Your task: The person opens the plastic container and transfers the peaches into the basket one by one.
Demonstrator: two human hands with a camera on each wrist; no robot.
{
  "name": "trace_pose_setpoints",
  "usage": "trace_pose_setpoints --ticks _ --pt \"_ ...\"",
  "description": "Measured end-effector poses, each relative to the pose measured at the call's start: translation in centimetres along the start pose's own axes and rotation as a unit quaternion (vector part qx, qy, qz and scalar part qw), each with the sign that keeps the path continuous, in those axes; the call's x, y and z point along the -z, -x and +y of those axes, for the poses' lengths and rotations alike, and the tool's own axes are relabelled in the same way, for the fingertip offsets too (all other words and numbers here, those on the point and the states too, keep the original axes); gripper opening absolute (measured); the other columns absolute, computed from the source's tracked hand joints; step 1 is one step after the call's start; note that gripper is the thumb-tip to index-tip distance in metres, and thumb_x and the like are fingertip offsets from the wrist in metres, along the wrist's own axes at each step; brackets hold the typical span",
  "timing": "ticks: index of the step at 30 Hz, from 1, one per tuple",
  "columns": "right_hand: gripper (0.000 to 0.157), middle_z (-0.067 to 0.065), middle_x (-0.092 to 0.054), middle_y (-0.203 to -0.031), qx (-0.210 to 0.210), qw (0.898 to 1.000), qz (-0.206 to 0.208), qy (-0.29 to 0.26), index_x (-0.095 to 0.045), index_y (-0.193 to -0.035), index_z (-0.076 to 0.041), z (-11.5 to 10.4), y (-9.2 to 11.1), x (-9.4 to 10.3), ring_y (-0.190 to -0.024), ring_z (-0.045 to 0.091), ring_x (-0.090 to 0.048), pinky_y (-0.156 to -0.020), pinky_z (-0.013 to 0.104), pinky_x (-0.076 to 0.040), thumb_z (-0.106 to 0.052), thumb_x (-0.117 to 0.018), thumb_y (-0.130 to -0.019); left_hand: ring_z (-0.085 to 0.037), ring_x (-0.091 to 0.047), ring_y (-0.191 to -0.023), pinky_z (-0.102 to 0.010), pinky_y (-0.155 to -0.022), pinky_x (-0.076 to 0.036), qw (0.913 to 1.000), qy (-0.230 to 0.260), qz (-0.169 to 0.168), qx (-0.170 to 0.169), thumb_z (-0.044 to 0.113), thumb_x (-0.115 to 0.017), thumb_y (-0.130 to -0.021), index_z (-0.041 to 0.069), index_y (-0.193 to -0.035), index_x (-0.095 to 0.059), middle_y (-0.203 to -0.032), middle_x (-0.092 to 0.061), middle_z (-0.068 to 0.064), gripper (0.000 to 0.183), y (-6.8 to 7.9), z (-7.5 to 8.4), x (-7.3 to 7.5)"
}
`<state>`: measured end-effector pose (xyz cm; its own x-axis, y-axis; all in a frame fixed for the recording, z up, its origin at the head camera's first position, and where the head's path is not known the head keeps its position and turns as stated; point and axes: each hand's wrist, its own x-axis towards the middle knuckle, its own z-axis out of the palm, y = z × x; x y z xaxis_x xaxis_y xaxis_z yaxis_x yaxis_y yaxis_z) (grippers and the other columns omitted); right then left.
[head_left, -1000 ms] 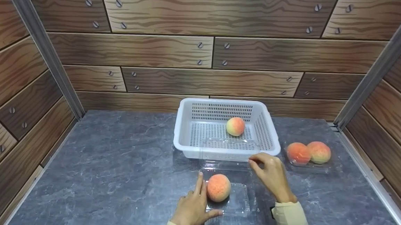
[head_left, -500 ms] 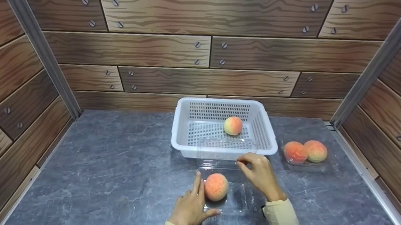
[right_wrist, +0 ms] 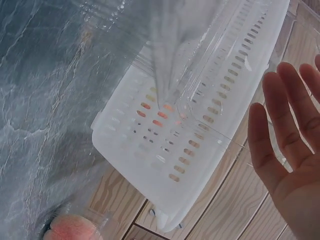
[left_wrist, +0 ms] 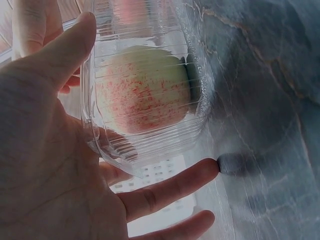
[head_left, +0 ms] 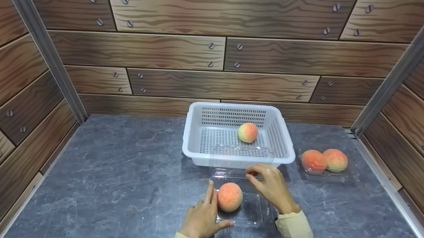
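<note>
A clear plastic clamshell box lies open on the table, its lid raised at the back and overlapping the basket's front. One peach sits in the box's left half, seen through the ribbed wall in the left wrist view. My left hand spans the box's left end with fingers straight; thumb lies at the rim. Over the fold between box and lid is my right hand, fingers bent in the head view. The right wrist view shows its fingers loosely extended beside the lid, holding nothing visible.
Behind the box stands a white perforated basket holding one peach. To the right, two peaches sit in another clear plastic box. Wood-patterned walls enclose the dark marbled table on three sides.
My right hand has slid left along the fold, from the lid's right edge toward its middle. The left hand, the box and the peaches have stayed put.
</note>
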<state>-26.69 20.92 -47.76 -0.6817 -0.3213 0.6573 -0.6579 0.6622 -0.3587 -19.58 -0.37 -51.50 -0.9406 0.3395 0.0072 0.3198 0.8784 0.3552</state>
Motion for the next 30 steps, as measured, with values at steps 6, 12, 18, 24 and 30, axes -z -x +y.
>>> trace_pose_setpoints --ticks 6,12,18,24,30 --pt "0.012 -0.003 -0.065 -0.078 -0.011 1.0 -0.027 0.009 -0.068 -0.08 -0.012 -0.5 -0.1 0.1 -0.072 0.012 -0.061 -0.066 0.031 -0.05 -0.008 -0.075 -0.071 -0.038 -0.053 -0.103 -0.05 -0.072 -0.047 0.9999 -0.01 0.008 -0.004 0.071 -0.052 -0.071 -0.002 -0.14 -0.031 -0.151 -0.009 -0.014 0.103 -0.1 0.1 0.0" --pt "0.017 0.0 -0.066 -0.084 -0.025 0.996 -0.081 0.012 -0.069 -0.086 -0.01 -1.2 -0.5 0.1 -0.077 0.018 -0.062 -0.07 0.034 -0.05 -0.01 -0.075 -0.07 -0.039 -0.052 -0.105 -0.052 -0.076 -0.045 1.0 0.005 0.002 0.0 0.069 -0.054 -0.071 -0.003 -0.14 -0.029 -0.151 -0.008 -0.014 0.102 -0.1 0.0 -0.1" --pt "0.023 0.006 -0.067 -0.091 -0.056 0.989 -0.135 -0.003 -0.068 -0.093 -0.006 -2.1 -0.6 0.1 -0.082 0.022 -0.062 -0.074 0.036 -0.05 -0.012 -0.074 -0.072 -0.04 -0.051 -0.107 -0.053 -0.078 -0.045 0.9999 0.012 0.004 0.001 0.068 -0.055 -0.072 -0.003 -0.14 -0.029 -0.151 -0.007 -0.014 0.102 -0.1 0.0 -0.2" --pt "0.026 0.006 -0.066 -0.093 -0.063 0.985 -0.16 0.0 -0.067 -0.096 -0.005 -2.4 -0.5 -0.2 -0.084 0.022 -0.06 -0.075 0.038 -0.049 -0.014 -0.073 -0.073 -0.041 -0.051 -0.106 -0.053 -0.077 -0.045 1.0 -0.001 0.007 -0.001 0.069 -0.053 -0.071 -0.003 -0.14 -0.029 -0.151 -0.007 -0.015 0.103 0.2 -0.2 -0.2" --pt "0.028 0.006 -0.065 -0.096 -0.063 0.983 -0.173 -0.001 -0.067 -0.098 -0.005 -2.5 -0.3 -0.1 -0.089 0.025 -0.06 -0.079 0.041 -0.048 -0.015 -0.074 -0.073 -0.04 -0.051 -0.106 -0.052 -0.076 -0.045 1.0 -0.002 0.003 -0.004 0.069 -0.053 -0.072 -0.003 -0.14 -0.029 -0.151 -0.007 -0.015 0.102 0.0 0.0 -0.1"
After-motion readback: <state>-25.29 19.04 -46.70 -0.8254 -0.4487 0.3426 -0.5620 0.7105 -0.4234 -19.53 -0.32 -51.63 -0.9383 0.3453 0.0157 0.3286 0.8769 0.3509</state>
